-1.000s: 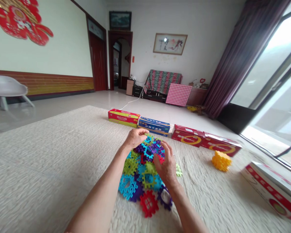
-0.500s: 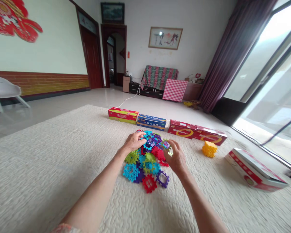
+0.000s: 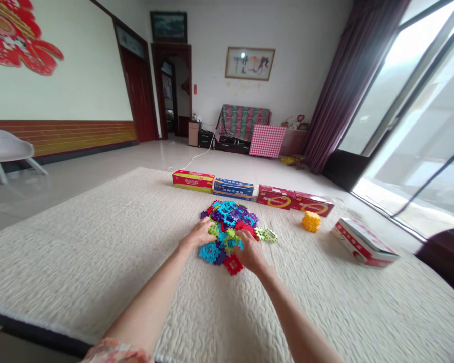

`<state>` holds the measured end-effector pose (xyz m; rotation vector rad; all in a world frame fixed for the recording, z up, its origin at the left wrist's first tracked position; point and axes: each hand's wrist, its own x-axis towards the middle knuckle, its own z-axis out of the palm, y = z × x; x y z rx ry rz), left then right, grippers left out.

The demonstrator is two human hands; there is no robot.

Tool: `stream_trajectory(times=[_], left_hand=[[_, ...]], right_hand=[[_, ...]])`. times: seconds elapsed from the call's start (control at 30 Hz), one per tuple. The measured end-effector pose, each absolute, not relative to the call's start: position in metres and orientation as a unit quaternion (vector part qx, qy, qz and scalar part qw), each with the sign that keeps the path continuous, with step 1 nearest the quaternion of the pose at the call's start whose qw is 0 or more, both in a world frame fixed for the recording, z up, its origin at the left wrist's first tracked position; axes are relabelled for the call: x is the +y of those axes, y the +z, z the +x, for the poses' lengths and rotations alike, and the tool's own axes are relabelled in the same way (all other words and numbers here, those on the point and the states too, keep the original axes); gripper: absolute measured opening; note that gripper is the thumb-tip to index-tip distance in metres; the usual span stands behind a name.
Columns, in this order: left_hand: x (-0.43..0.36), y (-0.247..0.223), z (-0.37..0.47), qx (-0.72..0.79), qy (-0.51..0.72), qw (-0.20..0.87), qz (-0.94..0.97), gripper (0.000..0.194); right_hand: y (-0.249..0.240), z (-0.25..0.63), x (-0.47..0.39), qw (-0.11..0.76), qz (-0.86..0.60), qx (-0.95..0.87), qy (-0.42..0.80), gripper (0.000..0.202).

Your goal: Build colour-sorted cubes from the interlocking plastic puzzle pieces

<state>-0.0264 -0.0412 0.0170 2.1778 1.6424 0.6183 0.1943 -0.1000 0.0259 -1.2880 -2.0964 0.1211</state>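
Right hand (image 3: pixel 248 248) inward to near-right edge of pile (image 3: pixel 226 215), broad mat (image 3: pixel 117 227) alongside.

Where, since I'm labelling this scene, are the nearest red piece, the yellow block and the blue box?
Nearest red piece (image 3: pixel 233 264): head view, centre of its face.
Yellow block (image 3: pixel 310 222): head view, middle of its near side.
Blue box (image 3: pixel 232 190): head view, long front side.
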Motion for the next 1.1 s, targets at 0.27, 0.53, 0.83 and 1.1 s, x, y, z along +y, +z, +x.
stream_trajectory(times=[0.27,0.53,0.83,1.1], left_hand=[[-0.053,0.010,-0.020,0.576,0.261,0.139,0.762,0.044],[-0.066,0.017,-0.018,0.520,0.317,0.069,0.790,0.028],[-0.069,0.043,0.009,0.573,0.486,0.259,0.607,0.019],[-0.073,0.032,0.056,0.492,0.564,0.486,0.451,0.041]], right_hand=[[0.029,0.174,-0.101,0.267,-0.605,-0.747,0.062,0.041],[0.039,0.173,-0.100,0.317,-0.611,-0.720,0.094,0.030],[0.038,0.176,-0.086,0.454,-0.632,-0.600,0.184,0.018],[0.030,0.171,-0.098,0.558,-0.562,-0.503,0.346,0.040]])
